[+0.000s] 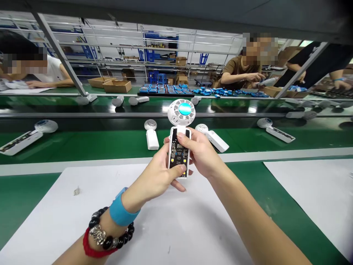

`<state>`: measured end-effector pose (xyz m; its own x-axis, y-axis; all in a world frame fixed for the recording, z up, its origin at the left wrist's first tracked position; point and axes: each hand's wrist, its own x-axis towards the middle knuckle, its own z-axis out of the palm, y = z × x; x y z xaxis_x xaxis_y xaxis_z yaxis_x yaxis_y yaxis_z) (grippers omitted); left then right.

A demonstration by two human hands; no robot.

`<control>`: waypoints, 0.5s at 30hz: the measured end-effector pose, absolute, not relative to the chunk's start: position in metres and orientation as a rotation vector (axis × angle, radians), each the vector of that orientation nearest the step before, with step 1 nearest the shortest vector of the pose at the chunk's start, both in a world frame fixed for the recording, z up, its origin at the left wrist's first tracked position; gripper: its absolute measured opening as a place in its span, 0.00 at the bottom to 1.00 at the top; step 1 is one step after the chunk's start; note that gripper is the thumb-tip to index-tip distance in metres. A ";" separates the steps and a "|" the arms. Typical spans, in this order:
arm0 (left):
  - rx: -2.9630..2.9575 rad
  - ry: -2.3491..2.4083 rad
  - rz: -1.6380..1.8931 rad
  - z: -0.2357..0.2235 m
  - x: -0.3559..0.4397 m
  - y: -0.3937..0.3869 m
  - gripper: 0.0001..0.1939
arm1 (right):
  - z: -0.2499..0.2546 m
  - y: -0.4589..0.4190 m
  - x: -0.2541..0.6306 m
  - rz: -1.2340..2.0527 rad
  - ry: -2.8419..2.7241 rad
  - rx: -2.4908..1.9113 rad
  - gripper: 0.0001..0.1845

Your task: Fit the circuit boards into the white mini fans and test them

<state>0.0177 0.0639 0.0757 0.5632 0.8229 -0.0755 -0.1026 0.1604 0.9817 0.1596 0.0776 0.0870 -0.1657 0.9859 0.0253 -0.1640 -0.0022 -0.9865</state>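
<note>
Both hands hold one white handheld fan (179, 147) upright over the white paper (176, 221). Its round head carries a turquoise disc, and the open handle shows a black circuit board (178, 151) with small yellow parts. My left hand (161, 169) is closed around the lower left side, thumb on the board's lower end. Wrapped round the upper right side is my right hand (202, 151), its thumb pressing near the top of the board. The back of the handle is hidden, as are most fingertips.
More fans, such as one at left (27, 136) and one at right (275, 129), lie on the green conveyor belt (110, 143). Beyond are blue battery-like packs (165, 89) and a cardboard box (117, 86). Several people sit or stand across the line. A metal post (59, 49) slants at left.
</note>
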 end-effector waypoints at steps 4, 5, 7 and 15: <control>1.246 0.720 0.737 0.074 0.017 0.065 0.37 | 0.087 0.079 0.159 1.391 -1.210 -1.004 0.17; 1.237 0.711 0.732 0.074 0.017 0.065 0.36 | 0.086 0.080 0.159 1.387 -1.209 -1.017 0.17; 1.214 0.693 0.735 0.072 0.018 0.065 0.36 | 0.084 0.083 0.160 1.397 -1.181 -1.037 0.16; 1.191 0.872 0.612 0.048 0.017 0.078 0.22 | 0.057 0.104 0.167 1.442 -1.028 -0.995 0.14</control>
